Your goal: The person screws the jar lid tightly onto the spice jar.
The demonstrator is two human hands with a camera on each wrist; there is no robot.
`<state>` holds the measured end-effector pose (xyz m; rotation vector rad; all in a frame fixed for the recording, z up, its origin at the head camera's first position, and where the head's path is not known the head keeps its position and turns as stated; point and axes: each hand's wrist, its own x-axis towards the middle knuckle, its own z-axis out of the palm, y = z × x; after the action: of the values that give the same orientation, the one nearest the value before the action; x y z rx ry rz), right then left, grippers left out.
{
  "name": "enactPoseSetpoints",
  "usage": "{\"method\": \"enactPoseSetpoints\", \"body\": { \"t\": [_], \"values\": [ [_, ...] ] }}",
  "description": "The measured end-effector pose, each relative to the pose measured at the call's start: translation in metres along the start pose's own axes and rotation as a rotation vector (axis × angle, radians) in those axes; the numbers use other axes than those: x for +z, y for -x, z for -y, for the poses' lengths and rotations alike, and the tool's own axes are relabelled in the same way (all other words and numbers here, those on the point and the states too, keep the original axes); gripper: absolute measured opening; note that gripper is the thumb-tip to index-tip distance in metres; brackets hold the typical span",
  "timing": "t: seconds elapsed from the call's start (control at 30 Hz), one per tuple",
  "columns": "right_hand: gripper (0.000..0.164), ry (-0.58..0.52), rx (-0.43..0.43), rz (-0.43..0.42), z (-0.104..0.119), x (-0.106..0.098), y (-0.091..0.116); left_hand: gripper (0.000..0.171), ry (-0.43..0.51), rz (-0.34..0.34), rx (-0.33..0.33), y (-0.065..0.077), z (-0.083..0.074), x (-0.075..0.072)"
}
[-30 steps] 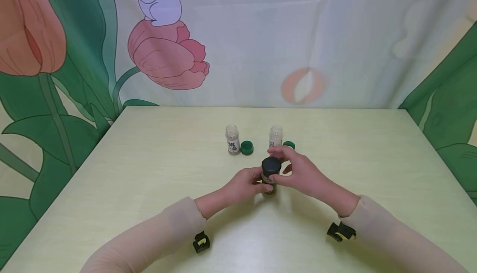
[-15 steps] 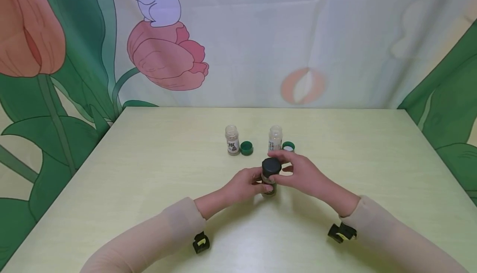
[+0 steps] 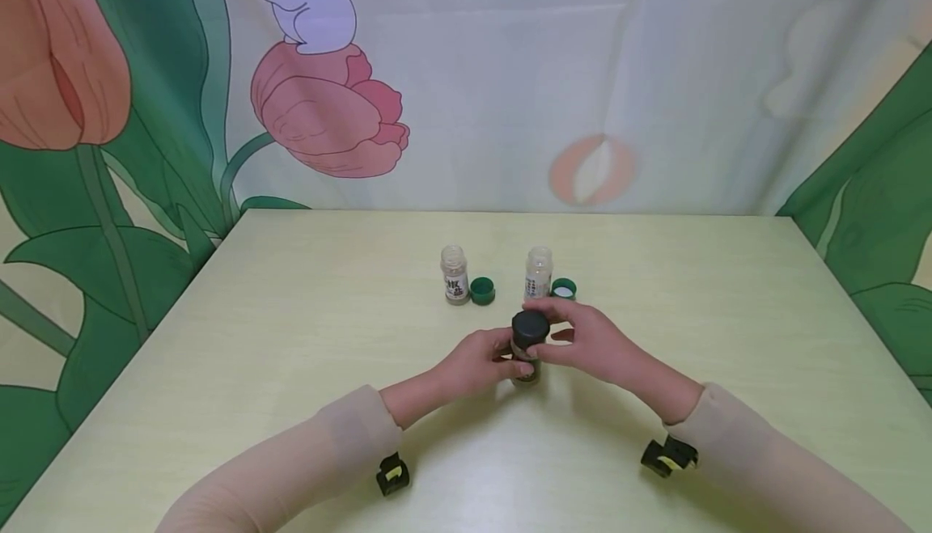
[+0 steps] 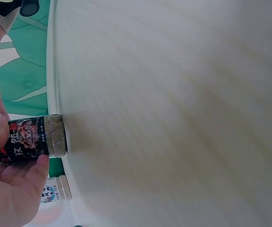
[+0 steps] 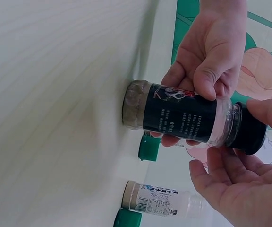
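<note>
A spice jar (image 5: 181, 113) with a dark printed label and brown contents stands upright on the table. My left hand (image 3: 475, 363) grips its body, the thumb lying across the label in the right wrist view. At the top of the jar is a black cap (image 3: 530, 327). My right hand (image 3: 593, 343) holds this cap from the right, thumb on one side and fingers on the other. The cap sits on the clear neck. In the left wrist view the jar's label (image 4: 27, 137) shows between the left thumb and fingers, while its top is hidden.
Behind the hands stand two uncapped clear spice jars, one at left (image 3: 455, 278) and one at right (image 3: 539, 272). A green cap (image 3: 482, 290) lies beside the left one, and another green cap (image 3: 564, 289) beside the right one. A printed curtain (image 3: 466, 96) hangs behind the table.
The right hand's upper fingers have shifted slightly nearer along the cap, uncovering more of the right green cap behind. The left hand and the jar stay in place.
</note>
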<state>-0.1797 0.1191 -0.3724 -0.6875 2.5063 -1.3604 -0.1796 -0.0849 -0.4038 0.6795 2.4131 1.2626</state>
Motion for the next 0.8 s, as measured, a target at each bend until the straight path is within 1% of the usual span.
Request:
{"method": "enactPoseSetpoints", "body": {
  "t": [0.33, 0.6, 0.8],
  "values": [
    [0.054, -0.022, -0.019, 0.029, -0.0023, -0.0007, -0.0007, 0.030, 0.029, 0.011, 0.009, 0.0004, 0.0011, -0.0009],
    [0.053, -0.043, -0.023, 0.022, -0.0038, 0.0004, -0.0005, 0.030, 0.034, 0.015, 0.011, 0.0000, 0.0018, -0.0010],
    [0.053, -0.057, -0.008, 0.009, -0.0054, 0.0013, 0.0009, 0.030, 0.033, 0.013, 0.004, -0.0003, 0.0023, -0.0010]
  ]
}}
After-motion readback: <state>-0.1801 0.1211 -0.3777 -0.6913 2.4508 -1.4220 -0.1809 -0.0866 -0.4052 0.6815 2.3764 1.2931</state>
